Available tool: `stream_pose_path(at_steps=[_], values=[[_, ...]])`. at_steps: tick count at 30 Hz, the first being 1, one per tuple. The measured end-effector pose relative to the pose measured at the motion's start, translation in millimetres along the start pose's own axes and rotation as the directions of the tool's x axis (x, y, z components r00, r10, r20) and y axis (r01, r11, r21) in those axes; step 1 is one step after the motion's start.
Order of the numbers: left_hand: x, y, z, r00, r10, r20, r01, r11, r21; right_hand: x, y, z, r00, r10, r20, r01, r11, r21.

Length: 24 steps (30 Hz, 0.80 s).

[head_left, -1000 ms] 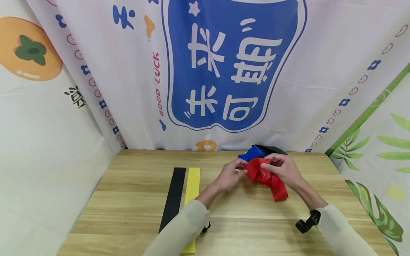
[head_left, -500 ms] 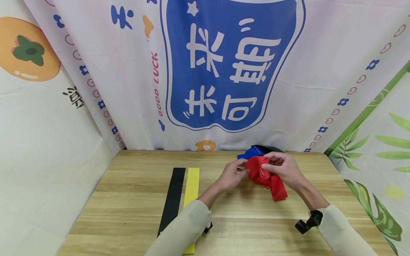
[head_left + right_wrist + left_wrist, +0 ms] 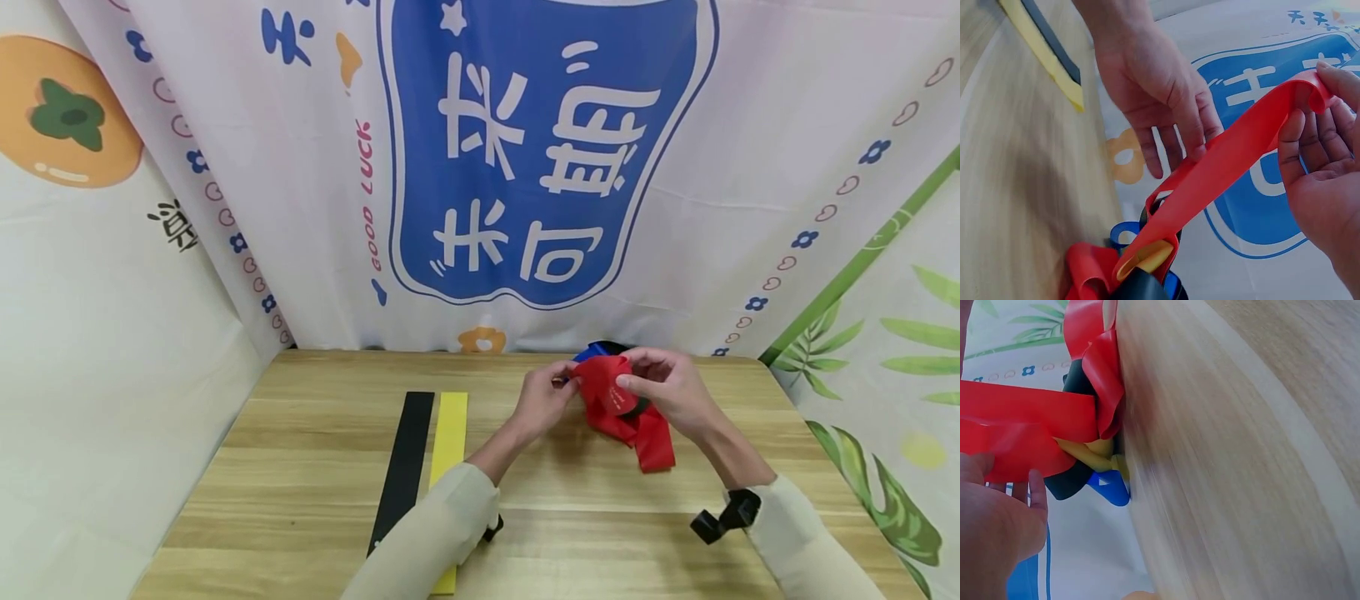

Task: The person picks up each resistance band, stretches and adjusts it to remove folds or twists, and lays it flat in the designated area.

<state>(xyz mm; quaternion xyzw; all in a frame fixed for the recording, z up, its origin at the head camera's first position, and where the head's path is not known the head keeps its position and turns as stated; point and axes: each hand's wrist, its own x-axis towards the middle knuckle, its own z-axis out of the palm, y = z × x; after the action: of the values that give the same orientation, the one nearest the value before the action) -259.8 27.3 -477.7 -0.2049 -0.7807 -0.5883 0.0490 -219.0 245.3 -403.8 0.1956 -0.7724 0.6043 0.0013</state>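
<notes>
A red resistance band point(image 3: 602, 385) with small white print is bunched at the table's back right, part of it lifted between the hands. My left hand point(image 3: 542, 402) pinches its left side between thumb and fingers. On the other side, my right hand point(image 3: 672, 393) pinches the band, thumb in front. In the right wrist view a stretch of the red band point(image 3: 1229, 162) runs from the right hand down to the tangle. Mixed in with it are a yellow band point(image 3: 1099, 451), a dark band point(image 3: 1067, 481) and a blue band point(image 3: 1112, 489), partly hidden by the red one.
A black band point(image 3: 407, 454) and a yellow band point(image 3: 450, 437) lie flat, side by side, left of the hands; the left sleeve covers their near parts. Printed curtains point(image 3: 315, 250) stand along the wooden table's point(image 3: 300, 467) back and sides.
Both hands have risen slightly, and the red band between them is spread wider. It now hides more of the blue and dark bands behind. The flat bands have stayed put.
</notes>
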Motion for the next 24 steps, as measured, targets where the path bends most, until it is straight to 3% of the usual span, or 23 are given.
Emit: stream_pose_path(at_steps=[5,11,19,24], values=[[0.7,0.5,1.1,1.0,-0.009,0.017,0.01,1.0,-0.013,3.1,-7.9,-0.3,0.999,-0.034,-0.042,0.034,0.999,-0.004],[1.3,0.6,2.8,0.999,0.007,0.04,-0.005,1.0,-0.031,7.6,-11.8,-1.9,0.996,-0.075,-0.051,0.081,0.989,0.124],[0.0,3.4,2.1,0.993,0.01,0.113,-0.003,0.998,-0.062,10.2,-16.4,-3.9,0.994,-0.094,-0.061,0.108,0.946,0.306],[-1.7,5.7,0.7,0.993,0.024,0.118,-0.015,0.997,-0.076,12.2,-22.3,-5.4,0.99,-0.103,-0.1,0.135,0.905,0.404]])
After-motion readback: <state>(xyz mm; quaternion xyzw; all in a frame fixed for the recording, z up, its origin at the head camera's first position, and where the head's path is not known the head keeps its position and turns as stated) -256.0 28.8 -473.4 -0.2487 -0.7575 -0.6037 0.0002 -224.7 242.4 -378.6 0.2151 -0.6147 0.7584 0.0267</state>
